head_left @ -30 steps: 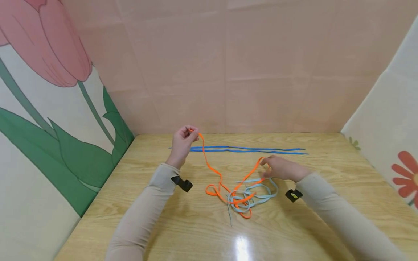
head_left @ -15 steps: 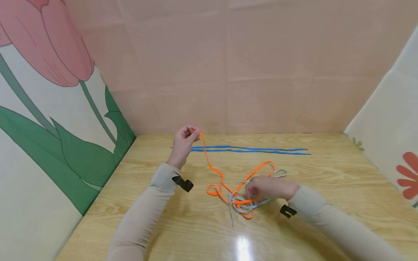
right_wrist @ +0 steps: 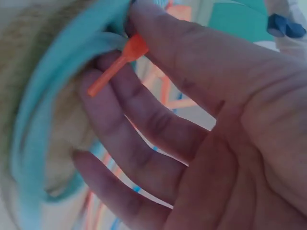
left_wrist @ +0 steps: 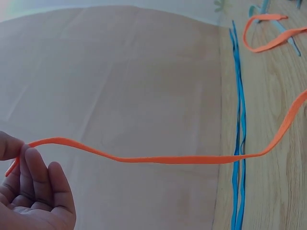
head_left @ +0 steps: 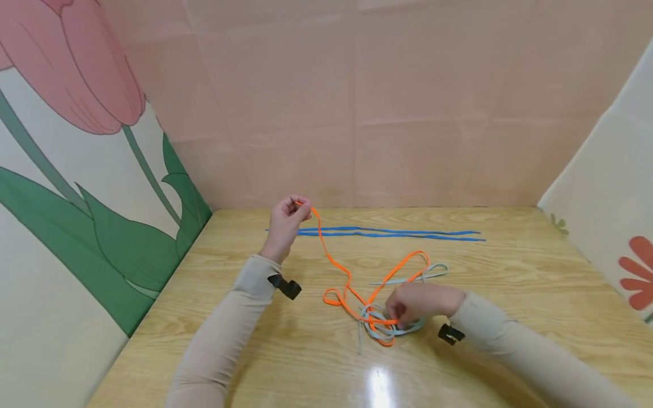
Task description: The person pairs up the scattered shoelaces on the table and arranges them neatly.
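Raised at the far left of the table, my left hand [head_left: 285, 224] pinches an orange shoelace [head_left: 336, 265] between thumb and fingertip. A short end of the lace sticks out past those fingers in the left wrist view. From there the lace runs down into a tangle with a light blue shoelace [head_left: 439, 271]. My right hand [head_left: 425, 300] is over the right side of this tangle. In the right wrist view its thumb and forefinger pinch the orange lace near its hard tip [right_wrist: 108, 79], with strands of the light blue lace [right_wrist: 33, 124] right beside the fingertips.
Two blue shoelaces [head_left: 388, 233] lie straight, side by side, along the back of the wooden table [head_left: 285, 357]. Behind them stands a pink backdrop [head_left: 357, 113]. Printed flower panels flank the table left and right.
My right hand has let go of the orange loop at the back right and come nearer, into the tangle, where it pinches the orange lace's end. The left hand stays in place.
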`<state>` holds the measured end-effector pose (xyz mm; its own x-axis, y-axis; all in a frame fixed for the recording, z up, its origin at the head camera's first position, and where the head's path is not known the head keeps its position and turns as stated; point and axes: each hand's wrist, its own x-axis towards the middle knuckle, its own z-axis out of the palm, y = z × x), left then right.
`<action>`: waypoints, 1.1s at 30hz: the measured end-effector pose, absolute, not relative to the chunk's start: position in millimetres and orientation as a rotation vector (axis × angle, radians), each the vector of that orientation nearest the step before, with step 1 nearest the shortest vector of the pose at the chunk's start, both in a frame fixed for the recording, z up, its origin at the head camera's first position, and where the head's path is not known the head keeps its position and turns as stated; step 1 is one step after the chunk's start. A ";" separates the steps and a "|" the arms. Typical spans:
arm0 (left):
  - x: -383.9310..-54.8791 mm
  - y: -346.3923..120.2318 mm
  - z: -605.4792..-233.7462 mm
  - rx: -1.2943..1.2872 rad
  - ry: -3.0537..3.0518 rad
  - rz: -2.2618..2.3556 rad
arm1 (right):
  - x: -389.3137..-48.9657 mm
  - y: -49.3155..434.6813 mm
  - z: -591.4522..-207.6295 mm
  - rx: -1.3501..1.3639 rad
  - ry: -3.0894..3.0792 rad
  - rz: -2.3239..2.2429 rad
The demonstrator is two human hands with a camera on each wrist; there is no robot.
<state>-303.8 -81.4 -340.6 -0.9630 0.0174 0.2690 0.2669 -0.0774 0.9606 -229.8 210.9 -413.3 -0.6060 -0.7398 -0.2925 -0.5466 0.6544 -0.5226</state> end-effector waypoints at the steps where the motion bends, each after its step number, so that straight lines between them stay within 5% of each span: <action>1: -303.9 -81.5 -340.3 -0.317 -2.010 -2.163 | -230.0 212.8 -411.6 -1.018 2.386 -0.534; 14: -308.4 -110.9 -322.7 -0.318 -1.749 -2.234 | -251.5 262.6 -358.1 -1.271 2.481 -1.247; 26: -348.6 -187.4 -341.4 0.022 -1.616 -2.051 | -297.7 400.2 -343.2 -0.686 2.429 -2.429; 33: -362.6 -235.1 -405.8 0.252 -2.310 -1.543 | -304.5 463.8 -370.0 -0.279 3.047 -1.515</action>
